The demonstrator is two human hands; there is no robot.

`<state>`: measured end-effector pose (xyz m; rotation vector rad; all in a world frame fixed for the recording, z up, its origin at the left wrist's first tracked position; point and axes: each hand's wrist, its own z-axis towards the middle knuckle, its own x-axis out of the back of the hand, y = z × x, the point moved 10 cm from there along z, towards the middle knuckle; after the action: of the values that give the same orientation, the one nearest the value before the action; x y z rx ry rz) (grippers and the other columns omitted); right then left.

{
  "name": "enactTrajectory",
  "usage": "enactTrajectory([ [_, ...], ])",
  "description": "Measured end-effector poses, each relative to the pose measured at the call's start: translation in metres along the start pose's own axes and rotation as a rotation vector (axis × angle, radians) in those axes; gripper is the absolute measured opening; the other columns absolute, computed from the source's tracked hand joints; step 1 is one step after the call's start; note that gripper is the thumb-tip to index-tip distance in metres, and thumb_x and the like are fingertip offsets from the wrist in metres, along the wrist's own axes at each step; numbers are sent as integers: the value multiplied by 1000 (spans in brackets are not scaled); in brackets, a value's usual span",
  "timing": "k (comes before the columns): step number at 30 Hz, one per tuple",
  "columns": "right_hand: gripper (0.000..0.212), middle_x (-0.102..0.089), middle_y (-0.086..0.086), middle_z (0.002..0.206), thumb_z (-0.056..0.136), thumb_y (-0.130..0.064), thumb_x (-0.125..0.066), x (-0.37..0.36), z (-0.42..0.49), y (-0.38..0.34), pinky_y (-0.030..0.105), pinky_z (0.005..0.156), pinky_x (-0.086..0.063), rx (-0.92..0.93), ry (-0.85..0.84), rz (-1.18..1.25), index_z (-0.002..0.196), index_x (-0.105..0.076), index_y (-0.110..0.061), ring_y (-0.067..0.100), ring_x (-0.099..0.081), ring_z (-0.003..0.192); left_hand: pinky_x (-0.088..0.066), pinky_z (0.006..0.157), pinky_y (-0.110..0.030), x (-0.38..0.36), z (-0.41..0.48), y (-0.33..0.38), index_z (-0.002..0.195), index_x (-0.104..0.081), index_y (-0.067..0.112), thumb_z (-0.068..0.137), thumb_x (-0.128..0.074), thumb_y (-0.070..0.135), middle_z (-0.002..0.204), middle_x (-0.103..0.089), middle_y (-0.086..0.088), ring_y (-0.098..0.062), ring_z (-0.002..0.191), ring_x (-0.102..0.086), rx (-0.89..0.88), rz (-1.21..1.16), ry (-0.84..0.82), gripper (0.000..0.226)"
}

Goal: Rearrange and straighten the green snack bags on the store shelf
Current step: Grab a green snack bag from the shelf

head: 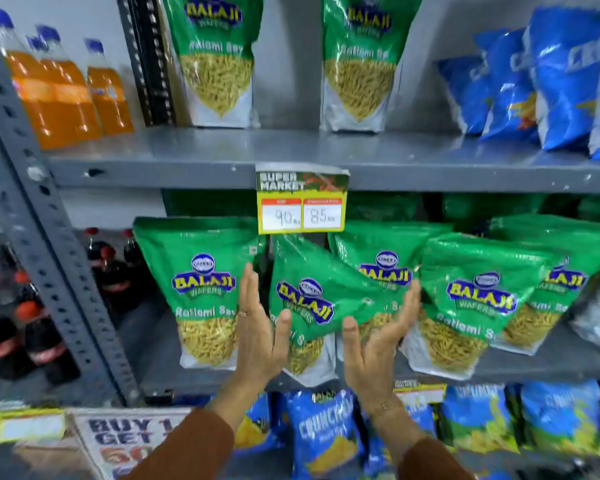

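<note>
Tilted green snack bag [305, 306] on the middle shelf [534, 368], leaning left, bottom corner poking over the shelf edge, yellow sev showing through the clear lower half. Cupped loosely between left hand [257, 330] and right hand [378, 341], both spread wide, palms facing in, not clenched. Upright green bag [201, 289] just left, overlapping green bags [471, 299] right. Price tag [302, 199] hanging right above. Cola bottles [111, 271] further left.

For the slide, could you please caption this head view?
Both open hands, left and right, flank a tilted Balaji Ratlami Sev bag.
</note>
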<state>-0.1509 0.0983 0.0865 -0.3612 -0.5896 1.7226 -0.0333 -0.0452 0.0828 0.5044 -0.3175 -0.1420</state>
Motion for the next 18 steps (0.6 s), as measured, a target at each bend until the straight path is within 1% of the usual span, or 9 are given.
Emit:
enactTrajectory([
  [2,86,1,-7,157,83,-76,-41,-24,-31,34,46,120,-11,-311,-91,75,145,2,-34,14,-5,146,-20,116,-43,-8,-6,-27,145,-3,28,91,-27,59,156,-8,-1,-17,142,-18,276,-127,-15,66],
  [4,87,-6,-5,159,78,-78,-47,-53,-63,54,51,118,-17,-457,-226,161,141,5,-49,13,-12,146,-25,113,-41,-21,-16,-48,140,-3,39,89,-25,57,153,-15,2,-20,139,-27,479,-210,-81,58],
  [6,89,-20,5,158,79,-70,-56,-70,-78,72,55,116,-22,-534,-275,204,147,-6,-39,21,-22,145,-25,110,-40,-26,-25,-66,143,-9,33,88,-20,56,152,-21,0,-27,136,-31,606,-184,-135,61],
  [8,89,-31,10,151,80,-66,-59,-84,-80,79,57,113,-26,-550,-347,193,146,-20,-23,25,-30,141,-17,112,-33,-32,-33,-83,145,-17,22,88,-14,63,153,-21,0,-19,138,-23,700,-176,-203,70],
  [10,85,-42,7,139,78,-67,-59,-92,-80,82,56,108,-33,-548,-431,175,139,-29,-17,21,-40,131,-13,117,-39,-38,-45,-94,144,-23,16,88,-11,58,153,-24,-6,-22,140,-20,804,-150,-288,71],
  [12,80,-45,6,131,77,-67,-60,-94,-77,78,55,104,-38,-489,-491,114,134,-33,-19,22,-44,125,-12,117,-40,-43,-52,-94,144,-22,14,86,-10,56,152,-24,-7,-24,141,-18,841,-130,-349,73],
  [15,78,-46,7,132,76,-71,-58,-90,-79,73,53,104,-38,-450,-537,72,135,-31,-27,26,-43,127,-18,114,-38,-41,-58,-87,143,-24,13,77,-8,71,150,-30,-9,-21,137,-26,840,-113,-350,89],
  [16,79,-45,8,131,77,-73,-55,-85,-81,67,52,104,-38,-427,-551,64,136,-31,-25,25,-43,127,-25,109,-34,-38,-59,-79,139,-30,11,79,-11,73,143,-38,-6,-16,128,-34,803,-111,-321,88],
  [18,83,-43,10,132,79,-73,-50,-73,-90,55,51,105,-37,-392,-560,58,138,-32,-17,25,-42,128,-25,90,-19,-27,-62,-53,130,-39,8,88,-19,65,121,-44,3,-5,107,-37,724,-135,-230,73],
])
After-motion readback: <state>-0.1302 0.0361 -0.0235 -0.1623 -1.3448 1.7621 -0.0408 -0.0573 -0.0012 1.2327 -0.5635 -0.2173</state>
